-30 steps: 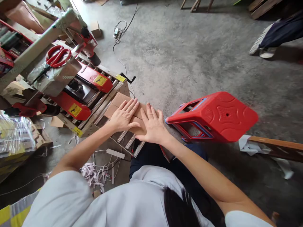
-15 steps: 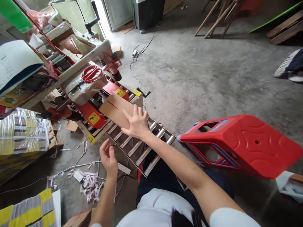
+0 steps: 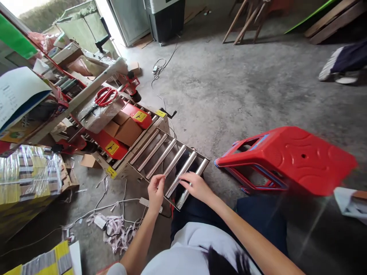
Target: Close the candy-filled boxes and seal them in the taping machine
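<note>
Both hands are at the near end of the roller track (image 3: 160, 156). The right hand (image 3: 197, 186) lies palm down with its fingers spread flat on the last roller, and it holds nothing. The left hand (image 3: 156, 191) is at the near left corner of the track with its fingers half curled against the frame rail. I cannot tell if it pinches the rail or only touches it.

The box (image 3: 128, 131) stands at the far end of the track, inside the sealing machine (image 3: 113, 147), between the two red side guides and well apart from both hands. It is plain brown cardboard. I judge it light and rather stiff at the edges, but its walls are soft in the middle and will dent under hard pressure. The rollers turn freely, so it will slide easily on them. The best hold is with flat palms on two opposite walls, near the corners.

Red scissors (image 3: 105, 96) lie on top of the machine. A red stool (image 3: 289, 158) lies tipped on the floor (image 3: 229, 95) to the right of the track. Cables and paper strips (image 3: 114, 225) lie under the near left corner. The shoe (image 3: 329, 70) of another person is far to the right.
</note>
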`<state>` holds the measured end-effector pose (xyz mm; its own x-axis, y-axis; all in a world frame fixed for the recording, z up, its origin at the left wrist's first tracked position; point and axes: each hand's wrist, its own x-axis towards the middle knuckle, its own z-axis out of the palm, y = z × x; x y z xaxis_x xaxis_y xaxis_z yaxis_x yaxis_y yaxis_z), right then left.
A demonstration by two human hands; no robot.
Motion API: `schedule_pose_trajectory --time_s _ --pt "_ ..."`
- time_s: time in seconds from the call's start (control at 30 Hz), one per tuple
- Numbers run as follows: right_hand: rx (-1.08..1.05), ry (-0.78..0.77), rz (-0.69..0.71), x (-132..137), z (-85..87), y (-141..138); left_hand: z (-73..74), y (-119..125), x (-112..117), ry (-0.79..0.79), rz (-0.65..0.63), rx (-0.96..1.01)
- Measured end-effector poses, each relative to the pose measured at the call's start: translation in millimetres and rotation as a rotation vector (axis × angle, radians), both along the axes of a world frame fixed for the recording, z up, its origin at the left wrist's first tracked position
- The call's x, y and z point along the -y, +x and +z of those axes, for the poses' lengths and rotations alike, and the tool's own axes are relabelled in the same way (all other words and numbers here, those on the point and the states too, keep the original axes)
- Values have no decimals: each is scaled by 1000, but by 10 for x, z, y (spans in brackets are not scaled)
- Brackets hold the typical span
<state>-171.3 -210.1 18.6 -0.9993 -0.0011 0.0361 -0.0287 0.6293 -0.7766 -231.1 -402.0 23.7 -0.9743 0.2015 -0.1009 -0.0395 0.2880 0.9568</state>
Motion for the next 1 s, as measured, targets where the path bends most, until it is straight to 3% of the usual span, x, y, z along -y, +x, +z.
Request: schedule_pose_trajectory --time_s 0.07,0.13,0.23,0.33,0.4,0.47,0.53,0.6,0.67,0.73,0.8,0.87,0.93,1.0 --pt "84 -1 -213 -498 -240 867 -38 14 -96 24 -58 41" --pt "99 71 -454 -843 -269 1607 -2 15 -267 46 -153 33" --pt "186 212 -760 -892 41 2366 175 33 -681 52 -367 -43" --pt "270 237 -974 -696 401 2684 340 130 -1333 66 -587 -131" --pt "286 204 -1009 -589 587 2845 389 343 -1819 72 -749 -164" --pt "227 148 -973 -438 810 3109 400 699 -2208 57 -949 -180" --pt "73 176 -1113 -246 1095 3513 390 1146 -2475 38 -1187 -190" --pt "-129 383 -1525 -121 1363 4025 380 1629 -2704 35 -1424 -201" --pt "-241 684 -1932 -155 1509 4546 396 2135 -2999 67 -1584 -217" --pt "-196 892 -2108 -319 1491 4963 448 2674 -3392 138 -1652 -230" --pt "-83 935 -2114 -492 1361 5236 517 3250 -3824 165 -1688 -158" --pt "-21 916 -2100 -546 1205 5411 558 3829 -4190 60 -1725 66" --pt "-45 910 -2088 -433 1080 5573 523 4352 -4401 -87 -1758 301" --pt "-133 906 -2048 -204 1000 5784 399 4781 -4422 -191 -1797 462"
